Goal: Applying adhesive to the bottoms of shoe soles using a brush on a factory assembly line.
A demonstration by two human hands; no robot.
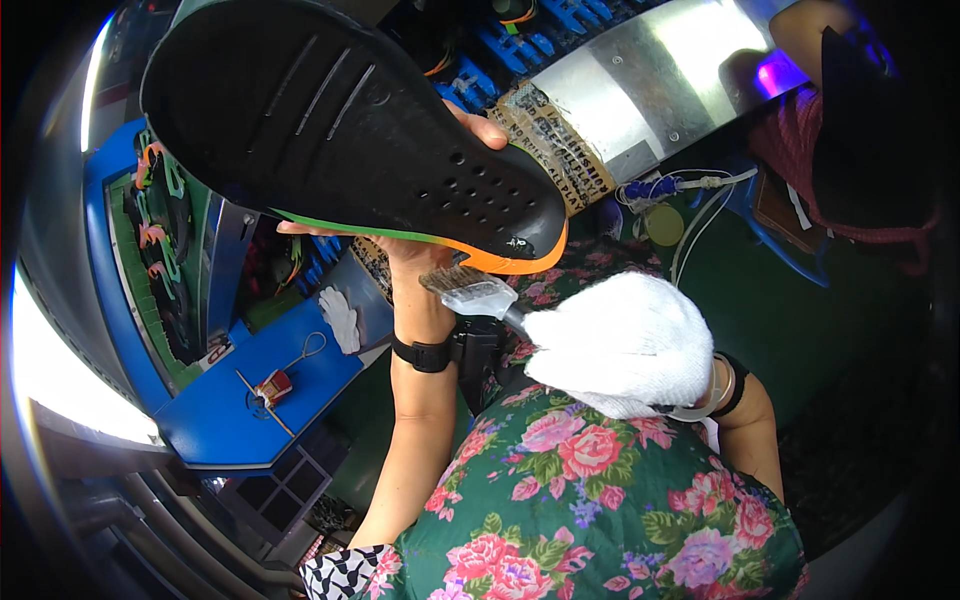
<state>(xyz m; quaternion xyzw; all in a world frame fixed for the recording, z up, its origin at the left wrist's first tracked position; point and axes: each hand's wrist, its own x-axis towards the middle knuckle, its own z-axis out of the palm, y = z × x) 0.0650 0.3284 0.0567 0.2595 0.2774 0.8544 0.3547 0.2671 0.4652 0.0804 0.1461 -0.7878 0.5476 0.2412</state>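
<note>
Head view, sole (350,130) slanting, narrow end (538,218) lower-right, left fingers (487,132) spread holding it, right fingers (552,330) clasping brush (478,294)

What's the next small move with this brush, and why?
Probably stroke the brush lightly along the orange edge of the black sole: its bristles sit right by that edge, your gloved right hand grips the handle, and your left hand holds the sole.

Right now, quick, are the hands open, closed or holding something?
Left hand: holding the black sole, mostly hidden behind it.
Right hand: in a white glove, closed on a brush.
</note>
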